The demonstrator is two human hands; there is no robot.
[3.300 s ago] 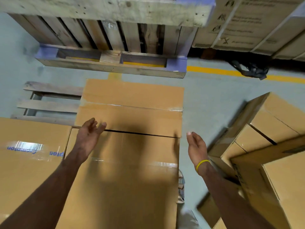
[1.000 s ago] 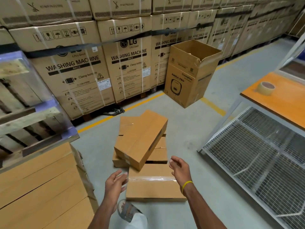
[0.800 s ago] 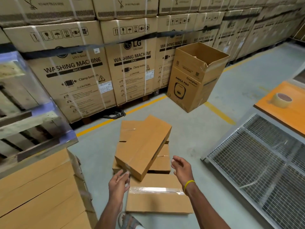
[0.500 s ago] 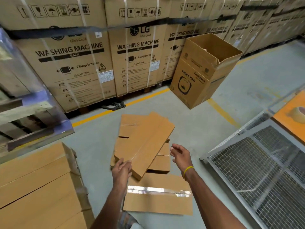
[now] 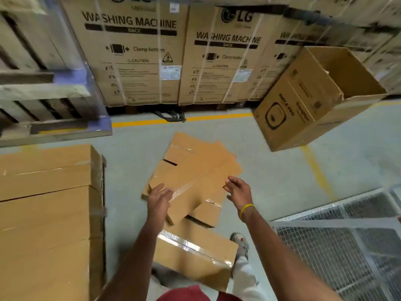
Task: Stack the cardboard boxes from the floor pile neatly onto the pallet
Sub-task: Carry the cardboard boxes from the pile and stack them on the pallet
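Observation:
A loose pile of plain brown boxes lies on the grey floor in the middle. The top box [image 5: 196, 181] lies slanted across two others, and a taped box [image 5: 195, 253] lies nearest me. My left hand [image 5: 159, 198] rests with straight fingers on the near left corner of the top box. My right hand [image 5: 237, 191] hovers with spread fingers just off that box's right side, a yellow band on the wrist. At the left, stacked brown boxes [image 5: 50, 213] form a neat block; the pallet under them is hidden.
Strapped washing-machine cartons [image 5: 138, 53] wall off the back behind a yellow floor line [image 5: 138, 122]. An open-topped carton [image 5: 314, 98] stands at the right. Upright wooden pallets [image 5: 39, 83] lean at the left. A wire-mesh frame [image 5: 338, 246] lies low at the right.
I have turned from the stack to the floor pile and leaned closer. My left hand has come onto the top box's near corner; my right hand has moved up beside its right edge.

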